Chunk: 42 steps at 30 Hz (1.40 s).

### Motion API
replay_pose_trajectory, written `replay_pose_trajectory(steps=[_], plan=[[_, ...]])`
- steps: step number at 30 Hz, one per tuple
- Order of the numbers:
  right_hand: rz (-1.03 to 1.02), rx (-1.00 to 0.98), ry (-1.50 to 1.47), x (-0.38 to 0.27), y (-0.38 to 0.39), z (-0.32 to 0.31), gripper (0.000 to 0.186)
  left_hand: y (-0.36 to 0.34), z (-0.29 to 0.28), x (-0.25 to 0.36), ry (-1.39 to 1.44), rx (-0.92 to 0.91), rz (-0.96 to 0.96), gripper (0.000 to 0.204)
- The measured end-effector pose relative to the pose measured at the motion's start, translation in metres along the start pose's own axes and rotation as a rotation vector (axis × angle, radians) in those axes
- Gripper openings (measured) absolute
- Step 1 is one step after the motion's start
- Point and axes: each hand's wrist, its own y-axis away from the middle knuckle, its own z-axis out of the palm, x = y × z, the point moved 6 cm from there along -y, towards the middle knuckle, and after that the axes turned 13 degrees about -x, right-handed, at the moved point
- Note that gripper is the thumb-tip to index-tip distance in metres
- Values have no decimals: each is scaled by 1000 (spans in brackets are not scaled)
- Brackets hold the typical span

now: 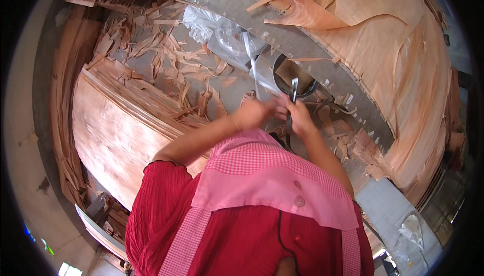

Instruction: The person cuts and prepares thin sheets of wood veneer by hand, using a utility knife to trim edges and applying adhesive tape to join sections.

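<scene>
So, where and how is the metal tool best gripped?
Probably hold the tool just behind its shiny end, coming from the right, where the right hand grips it: it is slim, and that end sticks out past the grip.

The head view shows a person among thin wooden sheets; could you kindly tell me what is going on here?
The person's right hand grips a slim dark tool with a shiny metal tip, near a round dark-rimmed container. The left hand is close by, near a narrow translucent plastic strip; whether it holds anything is unclear. Stacked thin tan wooden sheets lie to either side, with torn brown wood scraps on the grey floor between.
</scene>
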Motion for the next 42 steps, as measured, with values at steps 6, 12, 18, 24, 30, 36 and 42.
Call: replay_pose_trajectory(steps=[6,12,18,24,30,36,42], plan=[[65,-227,229,-49,42,9,32,12,-11,70,48,-75,357,8],[-418,-143,-29,-79,97,-7,43,-40,-48,148,81,48,380,9],[-760,168,-8,-107,167,-30,39,-90,-63,204,211,85,236,22],[-1003,458,-325,-111,229,-57,16,-107,-42,221,185,-156,272,30],[-1284,311,-674,-63,371,-244,19,-98,-46,90,-343,-431,363,16],[-357,1611,155,63,446,-369,22,-91,-50,37,-310,-575,139,14],[-476,247,605,-57,152,-90,25,-77,-26,73,-284,-580,283,12]])
